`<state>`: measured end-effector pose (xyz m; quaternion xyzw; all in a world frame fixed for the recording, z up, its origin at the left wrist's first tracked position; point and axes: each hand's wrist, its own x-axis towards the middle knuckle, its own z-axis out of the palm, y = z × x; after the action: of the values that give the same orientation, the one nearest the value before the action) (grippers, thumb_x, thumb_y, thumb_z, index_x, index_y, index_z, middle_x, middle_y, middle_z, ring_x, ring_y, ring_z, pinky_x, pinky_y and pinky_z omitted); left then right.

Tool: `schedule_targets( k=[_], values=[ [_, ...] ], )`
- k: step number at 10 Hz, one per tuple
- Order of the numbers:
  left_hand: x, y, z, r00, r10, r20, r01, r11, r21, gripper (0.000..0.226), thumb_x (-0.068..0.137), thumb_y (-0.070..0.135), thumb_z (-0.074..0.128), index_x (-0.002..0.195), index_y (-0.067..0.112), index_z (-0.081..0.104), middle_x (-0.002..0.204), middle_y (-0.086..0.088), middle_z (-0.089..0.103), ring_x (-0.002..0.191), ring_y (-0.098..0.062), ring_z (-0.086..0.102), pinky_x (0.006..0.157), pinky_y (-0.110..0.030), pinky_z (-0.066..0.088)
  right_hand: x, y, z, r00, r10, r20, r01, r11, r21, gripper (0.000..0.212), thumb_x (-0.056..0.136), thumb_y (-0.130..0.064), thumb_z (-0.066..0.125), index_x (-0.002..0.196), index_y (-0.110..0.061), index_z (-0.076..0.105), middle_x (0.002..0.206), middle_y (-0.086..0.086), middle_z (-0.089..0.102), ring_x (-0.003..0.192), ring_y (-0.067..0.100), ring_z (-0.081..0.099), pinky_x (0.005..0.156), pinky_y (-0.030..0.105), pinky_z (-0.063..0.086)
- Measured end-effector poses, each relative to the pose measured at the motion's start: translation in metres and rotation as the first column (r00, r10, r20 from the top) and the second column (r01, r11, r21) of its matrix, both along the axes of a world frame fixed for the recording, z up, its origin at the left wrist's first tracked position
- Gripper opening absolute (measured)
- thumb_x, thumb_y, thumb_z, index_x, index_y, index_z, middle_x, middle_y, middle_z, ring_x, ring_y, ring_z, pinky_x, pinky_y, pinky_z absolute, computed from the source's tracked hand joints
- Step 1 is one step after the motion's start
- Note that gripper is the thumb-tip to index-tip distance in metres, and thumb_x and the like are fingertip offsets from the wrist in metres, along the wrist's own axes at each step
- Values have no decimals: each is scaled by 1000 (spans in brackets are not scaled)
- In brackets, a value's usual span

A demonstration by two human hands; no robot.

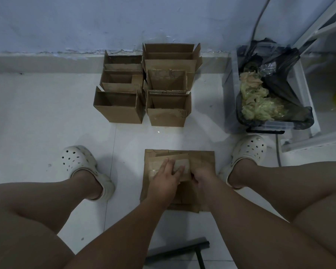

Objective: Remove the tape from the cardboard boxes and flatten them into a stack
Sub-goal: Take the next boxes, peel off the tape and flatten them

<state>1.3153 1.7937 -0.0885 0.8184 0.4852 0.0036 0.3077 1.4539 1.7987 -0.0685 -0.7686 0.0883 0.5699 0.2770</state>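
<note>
A stack of flattened cardboard (202,162) lies on the white floor between my feet. On top of it rests a small flattened box (182,164) with a pale strip of tape across it. My left hand (166,178) presses flat on this box, fingers spread. My right hand (201,176) is curled at the box's right edge, fingers pinched on the cardboard or its tape; which one is hidden. Several open upright boxes (147,88) stand in two rows against the wall ahead.
A clear bin lined with a black bag (291,105) holds crumpled tape (260,101) at the right, beside a white metal frame (322,32). My feet in white clogs (80,162) flank the stack. A dark bar (182,251) lies on the floor near me.
</note>
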Motion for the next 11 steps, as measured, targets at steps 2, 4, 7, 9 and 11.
schedule_targets(
  k=[2, 4, 7, 9, 11],
  values=[
    [-1, 0, -2, 998, 1, -60, 0, 1000, 23, 66, 92, 26, 61, 145, 33, 22, 157, -7, 18, 141, -24, 29, 100, -43, 45, 2, -5, -2, 971, -207, -115, 202, 978, -54, 12, 92, -6, 59, 103, -3, 60, 97, 13, 61, 74, 20, 58, 56, 24, 50],
    [-1, -1, -2, 983, -93, -155, 102, 994, 47, 75, 89, 26, 64, 149, 32, 18, 158, -7, 13, 144, -25, 20, 103, -42, 42, 4, -8, 2, 915, -324, -240, 294, 944, -151, 17, 93, -10, 58, 77, -4, 54, 72, 6, 54, 62, 12, 49, 51, 20, 41],
    [-1, 1, 0, 993, -26, -117, 18, 998, -67, 65, 96, 34, 50, 150, 33, 13, 160, -5, 4, 145, -24, 14, 106, -42, 35, 10, -8, 2, 952, -167, -256, 113, 971, -212, 31, 92, -14, 61, 64, -8, 48, 60, 0, 40, 51, 9, 34, 48, 19, 30],
    [-2, 0, -3, 993, 21, 119, -6, 993, -122, 46, 100, 34, 38, 146, 28, 34, 159, 1, 13, 146, -21, 8, 115, -38, 16, 4, -4, 1, 995, -1, -101, -13, 989, -145, 32, 97, -6, 49, 66, -6, 47, 59, 5, 47, 49, 12, 44, 24, 11, 28],
    [-1, -4, 3, 1000, -3, 14, 4, 994, -111, 54, 100, 35, 42, 149, 27, 22, 160, -1, 8, 146, -22, 11, 111, -44, 28, -1, -6, 15, 989, 94, -115, -107, 988, -112, 32, 100, -8, 43, 69, -8, 51, 64, 5, 51, 55, 12, 45, 26, 10, 29]
  ],
)
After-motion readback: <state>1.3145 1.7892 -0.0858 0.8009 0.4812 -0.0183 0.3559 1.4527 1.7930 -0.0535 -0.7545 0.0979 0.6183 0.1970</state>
